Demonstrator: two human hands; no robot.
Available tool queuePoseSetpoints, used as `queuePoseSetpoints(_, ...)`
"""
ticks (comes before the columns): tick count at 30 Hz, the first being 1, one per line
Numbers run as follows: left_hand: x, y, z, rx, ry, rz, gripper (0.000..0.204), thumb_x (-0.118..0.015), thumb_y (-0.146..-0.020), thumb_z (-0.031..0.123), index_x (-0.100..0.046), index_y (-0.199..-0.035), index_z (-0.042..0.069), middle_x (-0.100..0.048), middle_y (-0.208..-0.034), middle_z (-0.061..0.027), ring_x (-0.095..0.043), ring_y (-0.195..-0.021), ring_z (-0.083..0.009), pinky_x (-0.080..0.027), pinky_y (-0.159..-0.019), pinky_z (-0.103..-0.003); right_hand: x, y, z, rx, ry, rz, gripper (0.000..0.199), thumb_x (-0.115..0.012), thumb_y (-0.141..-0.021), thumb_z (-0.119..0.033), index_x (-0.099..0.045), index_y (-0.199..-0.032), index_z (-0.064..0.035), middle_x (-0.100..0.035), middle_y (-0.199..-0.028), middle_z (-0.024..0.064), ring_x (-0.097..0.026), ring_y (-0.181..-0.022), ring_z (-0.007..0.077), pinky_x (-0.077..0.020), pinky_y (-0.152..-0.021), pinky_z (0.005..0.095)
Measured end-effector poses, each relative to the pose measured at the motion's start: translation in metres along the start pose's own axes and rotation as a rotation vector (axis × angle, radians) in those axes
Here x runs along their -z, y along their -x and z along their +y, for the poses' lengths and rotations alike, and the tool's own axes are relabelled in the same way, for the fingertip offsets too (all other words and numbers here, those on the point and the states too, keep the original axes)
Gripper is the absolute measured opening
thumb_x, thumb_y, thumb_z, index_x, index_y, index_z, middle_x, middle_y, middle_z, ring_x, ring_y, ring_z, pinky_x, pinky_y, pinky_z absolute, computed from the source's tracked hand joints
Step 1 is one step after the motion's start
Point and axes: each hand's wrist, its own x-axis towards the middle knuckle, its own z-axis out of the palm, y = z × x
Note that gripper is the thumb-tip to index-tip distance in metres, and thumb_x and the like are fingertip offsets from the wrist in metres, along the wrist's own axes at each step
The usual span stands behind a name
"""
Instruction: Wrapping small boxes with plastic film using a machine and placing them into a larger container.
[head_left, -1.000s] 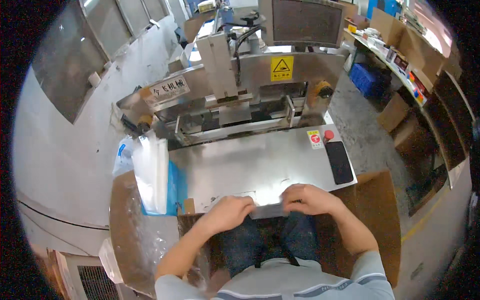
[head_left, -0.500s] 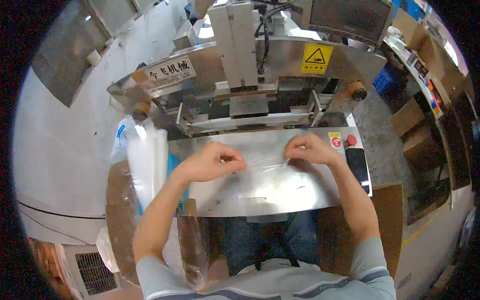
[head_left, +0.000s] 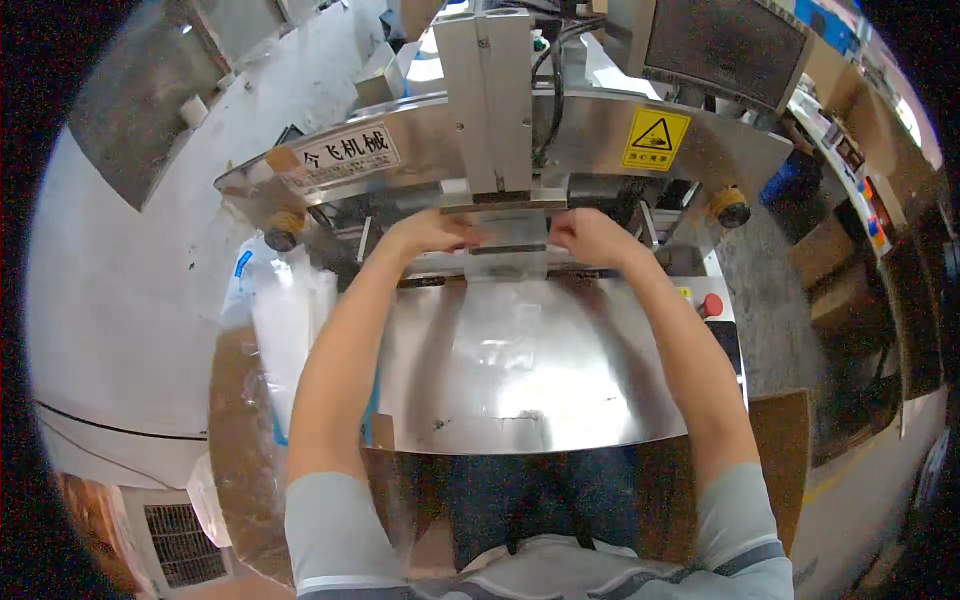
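Note:
My left hand (head_left: pixel 432 233) and my right hand (head_left: pixel 594 238) reach into the gap of a metal press machine (head_left: pixel 485 105), one on either side of its small middle plate (head_left: pixel 511 229). Between them a thin piece of clear plastic film (head_left: pixel 507 268) lies over the front of that plate and hangs a little onto the bench edge. The fingers of both hands are pinched at the film's two sides; the fingertips are partly blurred. Nearer me spreads the shiny steel worktop (head_left: pixel 480 385) of the machine.
White plastic sleeves (head_left: pixel 285 330) lie stacked left of the worktop. A red push button (head_left: pixel 711 305) and a black phone-like slab (head_left: pixel 729 348) sit at its right edge. Round dark knobs (head_left: pixel 731 208) flank the press, and a monitor (head_left: pixel 722 52) stands behind. A cardboard box (head_left: pixel 775 450) is at lower right.
Both hands have moved forward from above the worktop into the press gap, carrying the clear film to the middle plate. The view has shifted slightly.

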Motion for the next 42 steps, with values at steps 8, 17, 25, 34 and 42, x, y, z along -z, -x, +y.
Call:
queuePoseSetpoints(8,-0.046,0.013,0.007,-0.075,-0.657,0.713,0.040,-0.081,-0.075,0.030,-0.068,-0.100,0.001,-0.071,-0.093,-0.0165,-0.066,-0.093,-0.0326,-0.053,-0.076,-0.043,-0.046,0.000,-0.097,0.067,0.391,0.117,0.041,-0.059,-0.091,-0.025,-0.060,-0.122,0.0019,-0.062,-0.124,0.0217,-0.053,-0.123,0.0391,-0.0422,-0.104,0.0464)
queuePoseSetpoints(17,-0.268,0.181,0.089,-0.061,-0.585,0.811,0.070,-0.058,-0.092,0.050,-0.048,-0.136,-0.004,-0.040,-0.147,-0.0272,-0.033,-0.140,-0.0423,-0.022,-0.114,-0.060,-0.059,0.013,-0.082,0.100,0.324,0.221,0.050,-0.063,-0.089,-0.029,-0.054,-0.127,0.0030,-0.052,-0.137,0.0242,-0.048,-0.129,0.0388,-0.0389,-0.108,0.0470)
queuePoseSetpoints(25,-0.277,0.184,0.085,-0.122,-0.536,0.914,0.066,-0.057,-0.093,0.047,-0.051,-0.133,-0.004,-0.044,-0.143,-0.0290,-0.036,-0.138,-0.0430,-0.022,-0.113,-0.061,-0.068,0.007,-0.071,0.114,0.416,0.259,0.050,-0.066,-0.088,-0.032,-0.055,-0.123,0.0022,-0.057,-0.128,0.0250,-0.054,-0.122,0.0391,-0.0464,-0.099,0.0495)
queuePoseSetpoints(34,-0.279,0.186,0.086,-0.104,-0.519,0.886,0.064,-0.058,-0.093,0.045,-0.050,-0.133,-0.005,-0.046,-0.140,-0.0294,-0.037,-0.137,-0.0438,-0.025,-0.111,-0.061,-0.049,0.004,-0.081,0.124,0.423,0.266,0.047,-0.062,-0.091,-0.033,-0.053,-0.122,0.0009,-0.062,-0.118,0.0239,-0.059,-0.110,0.0394,-0.0497,-0.091,0.0490)
queuePoseSetpoints(42,-0.276,0.188,0.090,-0.116,-0.402,1.068,0.066,-0.065,-0.091,0.036,-0.044,-0.136,-0.007,-0.043,-0.141,-0.0293,-0.035,-0.136,-0.0462,-0.024,-0.112,-0.061,-0.035,-0.010,-0.082,0.037,0.446,0.179,0.040,-0.061,-0.090,-0.022,-0.056,-0.123,0.0011,-0.067,-0.105,0.0252,-0.062,-0.105,0.0423,-0.0487,-0.091,0.0502)
